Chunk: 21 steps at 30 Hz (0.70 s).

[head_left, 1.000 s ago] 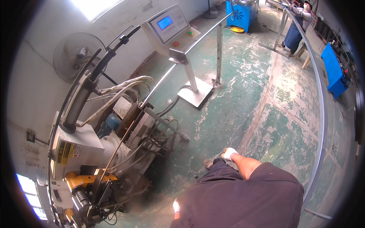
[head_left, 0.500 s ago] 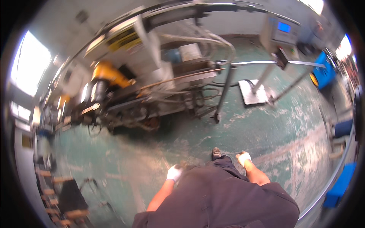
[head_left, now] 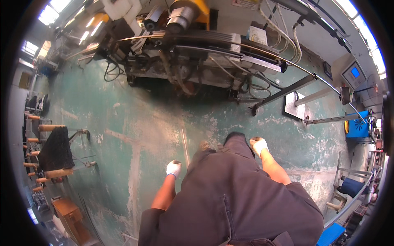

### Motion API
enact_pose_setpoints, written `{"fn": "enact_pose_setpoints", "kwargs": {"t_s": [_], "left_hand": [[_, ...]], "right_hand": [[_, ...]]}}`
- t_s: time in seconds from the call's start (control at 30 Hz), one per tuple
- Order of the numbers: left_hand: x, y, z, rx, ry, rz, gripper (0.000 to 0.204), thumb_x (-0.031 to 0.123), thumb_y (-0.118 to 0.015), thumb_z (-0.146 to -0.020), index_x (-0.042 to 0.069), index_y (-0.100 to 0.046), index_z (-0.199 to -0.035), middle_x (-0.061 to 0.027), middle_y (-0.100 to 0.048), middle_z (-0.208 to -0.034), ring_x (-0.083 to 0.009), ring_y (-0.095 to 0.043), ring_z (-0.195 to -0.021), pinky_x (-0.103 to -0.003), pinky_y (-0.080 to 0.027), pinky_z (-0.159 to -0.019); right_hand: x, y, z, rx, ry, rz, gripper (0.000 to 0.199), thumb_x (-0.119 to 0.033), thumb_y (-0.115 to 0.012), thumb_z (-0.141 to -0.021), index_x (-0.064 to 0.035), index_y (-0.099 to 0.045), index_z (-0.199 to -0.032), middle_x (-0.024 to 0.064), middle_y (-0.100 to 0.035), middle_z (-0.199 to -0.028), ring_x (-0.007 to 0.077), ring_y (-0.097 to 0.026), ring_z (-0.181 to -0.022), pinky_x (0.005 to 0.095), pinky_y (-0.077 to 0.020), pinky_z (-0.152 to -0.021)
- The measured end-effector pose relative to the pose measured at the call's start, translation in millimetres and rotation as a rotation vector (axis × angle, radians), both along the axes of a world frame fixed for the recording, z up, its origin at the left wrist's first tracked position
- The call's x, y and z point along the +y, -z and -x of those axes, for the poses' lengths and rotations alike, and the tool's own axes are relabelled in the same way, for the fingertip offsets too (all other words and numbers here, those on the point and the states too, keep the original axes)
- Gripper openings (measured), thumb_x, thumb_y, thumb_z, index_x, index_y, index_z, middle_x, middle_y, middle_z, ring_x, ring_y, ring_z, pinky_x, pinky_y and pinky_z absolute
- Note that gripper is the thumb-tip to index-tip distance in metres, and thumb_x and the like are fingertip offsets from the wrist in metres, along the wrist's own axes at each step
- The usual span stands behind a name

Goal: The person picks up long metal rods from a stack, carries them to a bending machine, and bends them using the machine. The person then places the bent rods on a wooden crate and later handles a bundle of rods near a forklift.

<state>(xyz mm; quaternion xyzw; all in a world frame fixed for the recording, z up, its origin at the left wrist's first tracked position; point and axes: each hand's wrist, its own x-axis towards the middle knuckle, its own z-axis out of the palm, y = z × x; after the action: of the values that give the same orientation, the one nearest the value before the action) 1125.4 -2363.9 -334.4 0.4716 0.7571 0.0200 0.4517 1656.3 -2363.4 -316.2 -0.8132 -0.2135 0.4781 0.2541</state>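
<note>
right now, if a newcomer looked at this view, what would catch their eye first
Probably the long machine across the top of the view, with its bright yellow part at the upper edge. Next, the white-gloved left hand and right hand, hanging on either side of the dark-clothed body over the worn green floor. A lit blue screen also stands out at upper right.

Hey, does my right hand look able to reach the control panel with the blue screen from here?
Probably not: your right hand hangs low, while the control panel looks well off across green floor, with a metal rail running between them.
</note>
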Motion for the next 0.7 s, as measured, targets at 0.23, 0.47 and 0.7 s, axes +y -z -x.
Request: {"fn": "enact_pose_setpoints", "kwargs": {"t_s": [0.23,0.47,0.7], "left_hand": [[-2,14,37,-0.106,-0.196,0.036,0.028,0.023,-0.066,-0.088,0.004,-0.078,-0.104,-0.0173,-0.078,-0.101,-0.0279,-0.074,-0.096,-0.036,-0.057,-0.089],[60,35,71,-0.326,-0.077,-0.079,0.028,0.023,-0.058,-0.1,0.003,-0.072,-0.112,-0.0159,-0.076,-0.103,-0.0238,-0.071,-0.096,-0.035,-0.054,-0.088],[171,-12,196,-0.2,-0.226,-0.057,0.022,0.02,-0.068,-0.093,0.003,-0.076,-0.105,-0.0152,-0.076,-0.099,-0.0226,-0.071,-0.091,-0.037,-0.055,-0.084]], "right_hand": [[34,-8,56,-0.035,-0.197,0.194,0.036,-0.015,-0.073,-0.09,0.0032,-0.072,-0.121,0.0157,-0.076,-0.109,0.0234,-0.07,-0.093,0.0368,-0.0558,-0.084],[97,37,88,-0.14,-0.258,0.278,0.028,-0.016,-0.071,-0.086,0.0018,-0.077,-0.107,0.0128,-0.076,-0.09,0.0242,-0.07,-0.081,0.0406,-0.055,-0.078],[263,6,201,-0.115,-0.423,0.185,0.035,-0.025,-0.07,-0.088,0.0007,-0.075,-0.112,0.0161,-0.075,-0.09,0.0255,-0.069,-0.082,0.038,-0.0546,-0.08]]}}
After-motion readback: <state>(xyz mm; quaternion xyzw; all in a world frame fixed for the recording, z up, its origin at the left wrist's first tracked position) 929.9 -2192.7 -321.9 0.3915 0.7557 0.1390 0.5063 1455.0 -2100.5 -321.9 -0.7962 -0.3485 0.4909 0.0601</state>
